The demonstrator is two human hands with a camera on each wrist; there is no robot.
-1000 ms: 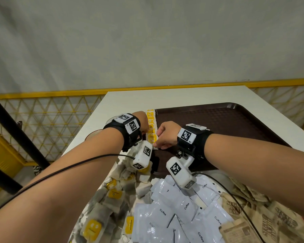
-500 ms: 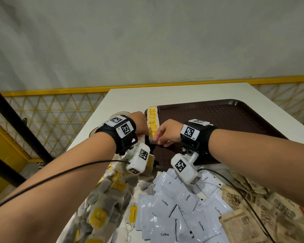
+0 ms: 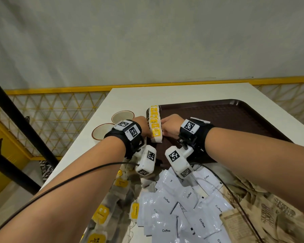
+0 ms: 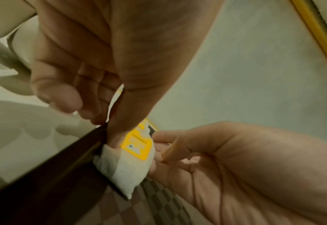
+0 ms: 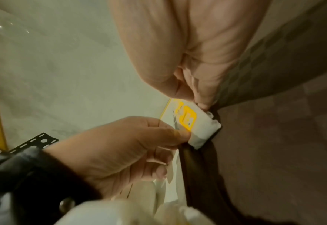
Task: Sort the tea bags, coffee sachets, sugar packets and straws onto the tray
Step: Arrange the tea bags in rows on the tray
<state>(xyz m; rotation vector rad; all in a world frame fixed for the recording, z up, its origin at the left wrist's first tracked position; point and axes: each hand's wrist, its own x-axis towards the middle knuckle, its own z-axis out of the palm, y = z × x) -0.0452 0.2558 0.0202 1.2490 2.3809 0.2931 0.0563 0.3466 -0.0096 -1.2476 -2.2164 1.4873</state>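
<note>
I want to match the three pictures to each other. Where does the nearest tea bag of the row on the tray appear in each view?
Head: the tea bag is at centre, between the left hand and right hand.
Left wrist: tea bag below centre, beneath the thumb.
Right wrist: tea bag right of centre.
Shared landmark: the dark tray rim beside the bag.

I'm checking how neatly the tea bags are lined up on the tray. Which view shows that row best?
The head view: the whole row of tea bags runs along the tray edge between both hands. The left wrist view shows only the nearest bag, and so does the right wrist view, each partly covered by fingers.
</note>
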